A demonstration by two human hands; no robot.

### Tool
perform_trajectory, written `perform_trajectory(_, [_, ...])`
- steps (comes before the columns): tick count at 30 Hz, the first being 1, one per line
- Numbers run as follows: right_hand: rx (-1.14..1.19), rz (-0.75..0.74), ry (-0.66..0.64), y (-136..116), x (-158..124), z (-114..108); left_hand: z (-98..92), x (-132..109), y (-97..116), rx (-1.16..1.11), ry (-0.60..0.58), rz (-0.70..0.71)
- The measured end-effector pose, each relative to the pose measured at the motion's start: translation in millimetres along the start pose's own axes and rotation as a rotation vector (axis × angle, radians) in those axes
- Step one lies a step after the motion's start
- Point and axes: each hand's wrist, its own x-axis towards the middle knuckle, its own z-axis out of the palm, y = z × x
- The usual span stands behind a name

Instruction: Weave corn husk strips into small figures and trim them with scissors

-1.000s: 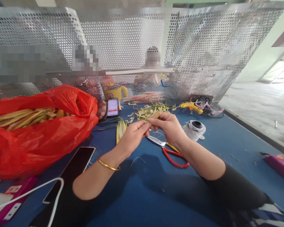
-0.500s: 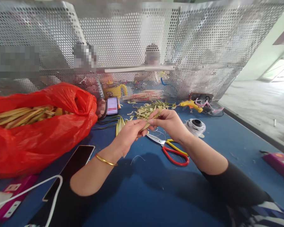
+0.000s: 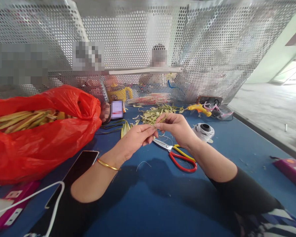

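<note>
Above the middle of the blue table, my left hand [image 3: 139, 135] and my right hand [image 3: 174, 127] meet fingertip to fingertip. Both pinch a narrow greenish dried leaf strip [image 3: 164, 117], mostly hidden behind the fingers. Just beyond them lies a heap of leaf trimmings [image 3: 149, 115]. A pale leaf piece [image 3: 125, 127] rests behind my left wrist. Below the hands are open scissors [image 3: 179, 157] with one red and one yellow handle. A spool of white thread [image 3: 204, 131] stands right of my right hand, and loose thread curls near the scissors.
A red plastic bag [image 3: 46, 141] full of long dried leaves fills the left side. A dark phone [image 3: 85, 164] lies beside my left forearm, with a white cable [image 3: 60, 200] nearby. A yellow glue gun [image 3: 202, 110] sits at the back right, before a perforated metal screen [image 3: 128, 39]; people are behind it.
My left hand has turned slightly, its back now more toward me, and the leaf strip shows less between the fingers. My right hand has barely moved.
</note>
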Motion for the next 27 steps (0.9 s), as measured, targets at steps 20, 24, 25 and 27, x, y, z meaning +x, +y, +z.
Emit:
perform_trajectory(20, [-1.632, 0.356, -0.512, 5, -81, -39, -4.4, 1, 8, -0.394, 0.185, -0.104])
perform_trajectory(24, [-1.599, 0.369, -0.395, 13, -98, -25, 0.3, 0, 8, -0.443, 0.137, -0.172])
perform_trajectory(25, [-1.548, 0.363, -0.377, 12, -103, -21, 1.0, 0, 8, -0.448, 0.128, -0.18])
perform_trajectory(27, [-1.405, 0.311, -0.37, 9, -112, -15, 1.9, -1, 9, -0.447, 0.122, -0.191])
